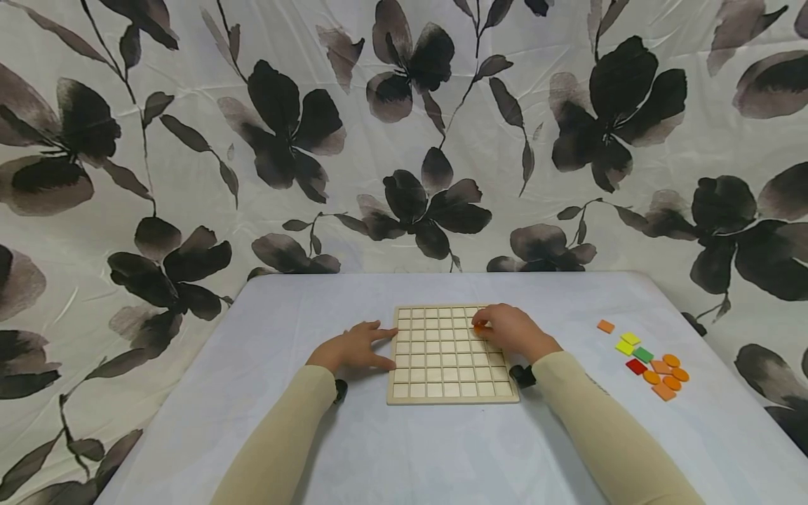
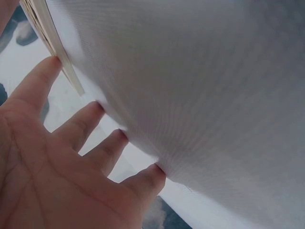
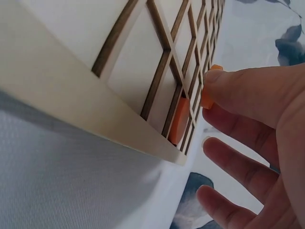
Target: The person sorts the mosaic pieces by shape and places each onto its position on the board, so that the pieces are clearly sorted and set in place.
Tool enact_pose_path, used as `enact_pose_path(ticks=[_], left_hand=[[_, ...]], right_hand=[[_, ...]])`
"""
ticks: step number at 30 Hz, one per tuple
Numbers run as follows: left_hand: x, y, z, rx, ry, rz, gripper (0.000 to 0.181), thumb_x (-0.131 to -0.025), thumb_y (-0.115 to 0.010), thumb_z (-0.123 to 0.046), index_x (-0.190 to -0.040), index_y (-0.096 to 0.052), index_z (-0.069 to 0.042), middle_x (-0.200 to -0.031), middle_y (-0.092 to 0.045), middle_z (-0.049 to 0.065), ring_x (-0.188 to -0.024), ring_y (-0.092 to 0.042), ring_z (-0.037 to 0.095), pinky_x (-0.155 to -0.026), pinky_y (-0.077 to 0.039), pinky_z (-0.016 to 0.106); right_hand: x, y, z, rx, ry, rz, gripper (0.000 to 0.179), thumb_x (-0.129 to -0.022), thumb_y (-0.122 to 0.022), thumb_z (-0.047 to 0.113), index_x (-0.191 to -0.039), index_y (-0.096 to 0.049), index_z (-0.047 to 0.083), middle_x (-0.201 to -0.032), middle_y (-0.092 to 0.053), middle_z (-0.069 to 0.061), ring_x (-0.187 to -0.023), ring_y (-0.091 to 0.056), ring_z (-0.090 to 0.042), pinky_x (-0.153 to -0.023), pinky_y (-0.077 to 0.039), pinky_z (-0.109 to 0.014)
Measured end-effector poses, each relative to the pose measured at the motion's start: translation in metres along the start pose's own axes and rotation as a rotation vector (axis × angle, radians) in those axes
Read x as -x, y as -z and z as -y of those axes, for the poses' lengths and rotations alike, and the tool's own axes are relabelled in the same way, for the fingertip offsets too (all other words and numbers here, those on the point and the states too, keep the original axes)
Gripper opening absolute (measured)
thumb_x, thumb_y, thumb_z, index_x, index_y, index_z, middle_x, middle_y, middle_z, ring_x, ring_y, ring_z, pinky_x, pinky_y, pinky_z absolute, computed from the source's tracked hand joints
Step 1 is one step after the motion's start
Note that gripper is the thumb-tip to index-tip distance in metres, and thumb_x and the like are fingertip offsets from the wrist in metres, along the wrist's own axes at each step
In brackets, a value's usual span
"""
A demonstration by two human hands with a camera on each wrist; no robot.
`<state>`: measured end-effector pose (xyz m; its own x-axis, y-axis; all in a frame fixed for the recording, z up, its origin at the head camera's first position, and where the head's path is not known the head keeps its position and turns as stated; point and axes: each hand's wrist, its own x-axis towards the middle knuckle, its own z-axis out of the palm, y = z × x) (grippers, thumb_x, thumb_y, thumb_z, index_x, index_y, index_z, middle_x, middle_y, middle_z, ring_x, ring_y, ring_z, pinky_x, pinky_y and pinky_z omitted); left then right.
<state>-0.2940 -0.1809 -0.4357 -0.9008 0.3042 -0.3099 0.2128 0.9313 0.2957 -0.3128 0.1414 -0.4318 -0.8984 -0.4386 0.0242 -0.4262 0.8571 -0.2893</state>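
Note:
A pale wooden grid board (image 1: 452,400) with square cells lies on the table. My left hand (image 1: 356,346) is at its left side, fingers spread, with thumb and index finger touching the frame. In the left wrist view the other fingertips of the left hand (image 2: 71,162) rest on the cloth. Over the board's upper right part, my right hand (image 1: 514,331) pinches a small flat orange piece (image 3: 208,97) between thumb and index finger; whether it is round or square cannot be made out. Another orange piece (image 3: 180,121) sits in a cell near the board's edge.
To the right lie loose pieces: a lone orange square (image 1: 606,327), yellow squares (image 1: 624,347), a green square (image 1: 643,354), a red square (image 1: 636,367) and several orange discs (image 1: 679,375) and squares. White cloth (image 1: 284,301) covers the table; a floral curtain (image 1: 353,154) hangs behind.

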Motion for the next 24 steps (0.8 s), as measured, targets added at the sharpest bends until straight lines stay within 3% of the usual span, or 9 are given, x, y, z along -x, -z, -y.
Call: enact_pose_path(ticks=[13, 24], left_hand=[[-0.0011, -0.0015, 0.0009, -0.011, 0.006, 0.001, 0.082, -0.078, -0.07, -0.061, -0.149, -0.038, -0.033, -0.16, -0.026, 0.012, -0.149, -0.02, 0.036, -0.116, -0.018, 0.064], [-0.0012, -0.0013, 0.0016, 0.005, 0.014, 0.007, 0.083, -0.078, -0.07, -0.062, -0.149, -0.038, -0.033, -0.16, -0.026, 0.012, -0.149, -0.019, 0.036, -0.117, -0.017, 0.064]], right_hand=[[0.001, -0.0039, 0.0052, 0.072, 0.029, -0.003, 0.021, -0.095, -0.063, 0.025, -0.112, -0.071, 0.017, -0.11, -0.071, 0.0, -0.102, -0.064, -0.022, -0.095, -0.049, -0.045], [-0.0021, -0.0069, 0.0039, 0.047, 0.022, -0.01, 0.016, -0.093, -0.065, 0.026, -0.106, -0.073, 0.019, -0.105, -0.07, 0.002, -0.094, -0.063, -0.018, -0.089, -0.051, -0.041]])
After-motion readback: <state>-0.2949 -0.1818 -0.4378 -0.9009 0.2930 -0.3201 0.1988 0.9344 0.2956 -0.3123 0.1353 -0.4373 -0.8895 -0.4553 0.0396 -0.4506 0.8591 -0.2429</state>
